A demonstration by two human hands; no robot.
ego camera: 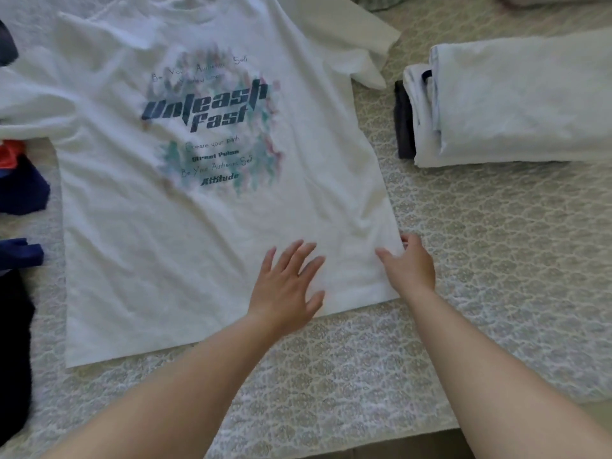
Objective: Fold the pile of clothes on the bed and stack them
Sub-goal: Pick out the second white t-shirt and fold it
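A white T-shirt (159,246) with a dark printed slogan lies spread flat, front up, across the patterned bedspread (480,260). My left hand (288,286) rests flat on its lower hem area, fingers spread. My right hand (409,265) is at the shirt's bottom right corner, thumb on top and fingertips curled around the side edge, pinching the cloth. A stack of folded clothes (516,104), white on top with a dark piece at its left side, sits to the right of the shirt.
Unfolded dark blue and orange clothes (20,180) lie along the left edge, with a black garment (13,352) below them. The shirt's right sleeve (361,38) is crumpled towards the folded stack. The bed's front edge runs along the bottom of the view.
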